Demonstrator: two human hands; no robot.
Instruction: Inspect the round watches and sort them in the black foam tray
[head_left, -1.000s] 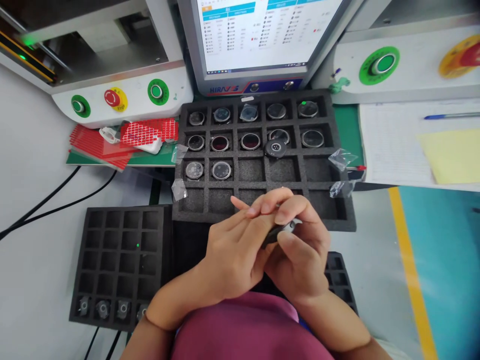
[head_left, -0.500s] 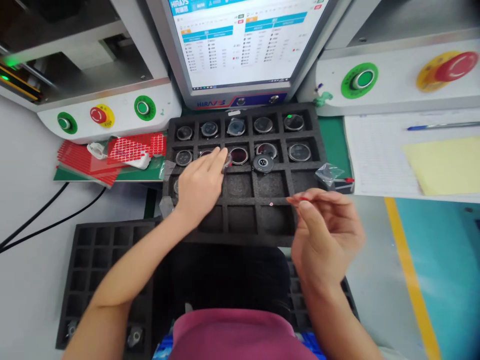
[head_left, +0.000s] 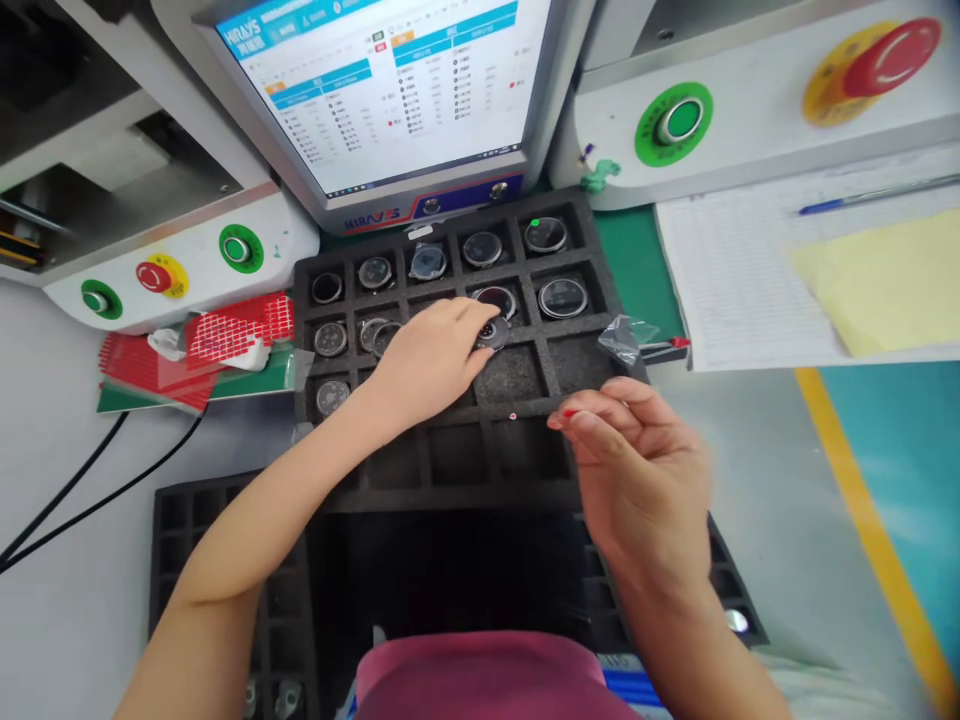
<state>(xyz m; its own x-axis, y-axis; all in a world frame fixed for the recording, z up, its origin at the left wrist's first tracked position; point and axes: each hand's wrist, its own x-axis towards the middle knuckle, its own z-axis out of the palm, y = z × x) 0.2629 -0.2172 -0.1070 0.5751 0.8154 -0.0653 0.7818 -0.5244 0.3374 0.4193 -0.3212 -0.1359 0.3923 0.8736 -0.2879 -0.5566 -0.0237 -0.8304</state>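
A black foam tray (head_left: 457, 412) holds several round watch-like parts in its compartments. My left hand (head_left: 427, 365) reaches over the tray's middle, its fingers closed on the edge of a dark round disc (head_left: 493, 332). That disc overlaps the compartment of another round part (head_left: 496, 300). To the right, above the tray's front right corner, my right hand (head_left: 637, 470) is raised with thumb and index finger pinching a small red piece (head_left: 570, 412). A tiny pale ring (head_left: 513, 416) lies on a tray divider left of these fingertips.
Behind the tray stands a monitor (head_left: 405, 100). Red sheets (head_left: 157, 365) lie at the left. A clear plastic wrapper (head_left: 624, 338), papers (head_left: 720, 270) and a blue pen (head_left: 877, 195) are at the right. Another foam tray (head_left: 169, 540) is lower left. Machine panels with buttons flank the monitor.
My left hand has moved right across the tray, from a round part in the second row to the dark disc. My right hand keeps its pinch. The whole view has shifted and tilted.
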